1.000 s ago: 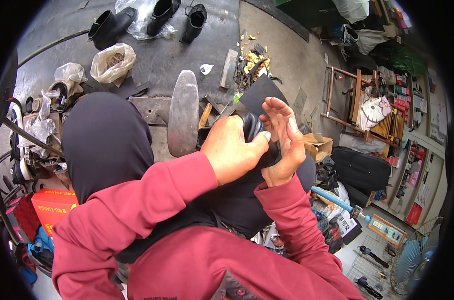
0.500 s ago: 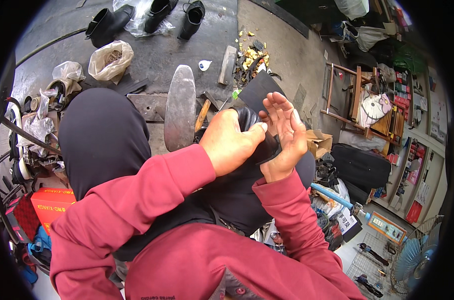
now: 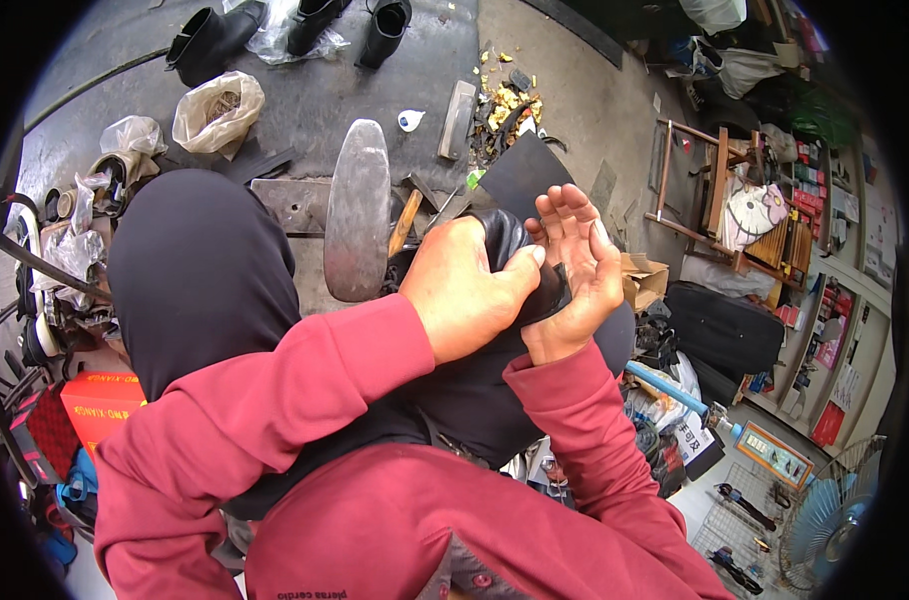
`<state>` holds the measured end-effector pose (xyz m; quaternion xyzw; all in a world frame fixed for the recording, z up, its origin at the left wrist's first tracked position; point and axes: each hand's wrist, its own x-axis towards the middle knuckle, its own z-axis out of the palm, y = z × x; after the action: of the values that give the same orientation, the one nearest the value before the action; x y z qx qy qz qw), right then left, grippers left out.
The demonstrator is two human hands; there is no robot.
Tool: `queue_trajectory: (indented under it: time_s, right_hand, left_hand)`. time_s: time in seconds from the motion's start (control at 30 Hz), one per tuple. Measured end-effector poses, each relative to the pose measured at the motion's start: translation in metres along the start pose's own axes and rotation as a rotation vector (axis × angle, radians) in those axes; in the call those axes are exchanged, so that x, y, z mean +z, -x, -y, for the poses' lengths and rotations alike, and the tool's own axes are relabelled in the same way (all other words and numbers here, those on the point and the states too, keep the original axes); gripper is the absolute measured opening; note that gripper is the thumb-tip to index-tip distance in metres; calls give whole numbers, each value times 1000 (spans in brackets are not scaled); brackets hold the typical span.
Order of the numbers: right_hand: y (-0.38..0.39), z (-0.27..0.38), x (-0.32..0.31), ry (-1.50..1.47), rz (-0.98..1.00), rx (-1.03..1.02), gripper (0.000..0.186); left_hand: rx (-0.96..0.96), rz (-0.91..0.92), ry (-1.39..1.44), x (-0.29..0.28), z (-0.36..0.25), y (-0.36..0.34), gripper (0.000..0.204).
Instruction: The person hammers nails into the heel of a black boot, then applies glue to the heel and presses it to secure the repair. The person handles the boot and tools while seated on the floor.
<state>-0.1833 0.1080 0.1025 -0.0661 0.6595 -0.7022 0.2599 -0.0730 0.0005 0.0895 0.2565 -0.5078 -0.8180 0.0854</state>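
Observation:
My left hand (image 3: 467, 290) is closed around a shiny black leather shoe (image 3: 503, 236) above my right knee, its thumb pressed over the near side. Much of the shoe is hidden by that hand. Beside it my right hand (image 3: 582, 275) is turned palm toward the shoe, fingers stretched upward and slightly spread, the palm near or against the shoe's edge; contact is hard to judge. A flat, oval metal shoe anvil (image 3: 358, 210) stands ahead of my lap. Close by it lies a tool with a wooden handle (image 3: 406, 222), its head hidden.
Past my hands lies a black flat sheet (image 3: 526, 178), with a grey block (image 3: 458, 120) and yellow scraps (image 3: 505, 110) farther off. Black boots (image 3: 385, 32) and an open bag (image 3: 218, 116) are at far left. A wooden folding chair (image 3: 720, 200) and a fan (image 3: 835, 520) stand right.
The whole view has shifted slightly. My left hand keeps its hold on the shoe, and the right hand stays beside it with only a small shift of the thumb and palm.

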Motion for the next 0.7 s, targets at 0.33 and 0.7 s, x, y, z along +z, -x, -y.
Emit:
queue_trajectory:
  time_s: [0.33, 0.7]
  right_hand:
    - [3, -2, -2, 45, 19, -46, 47]
    - [6, -1, -4, -14, 68, -26, 44]
  left_hand:
    - [125, -28, -175, -2, -4, 6, 28]
    - [141, -25, -122, 1, 1, 7, 26]
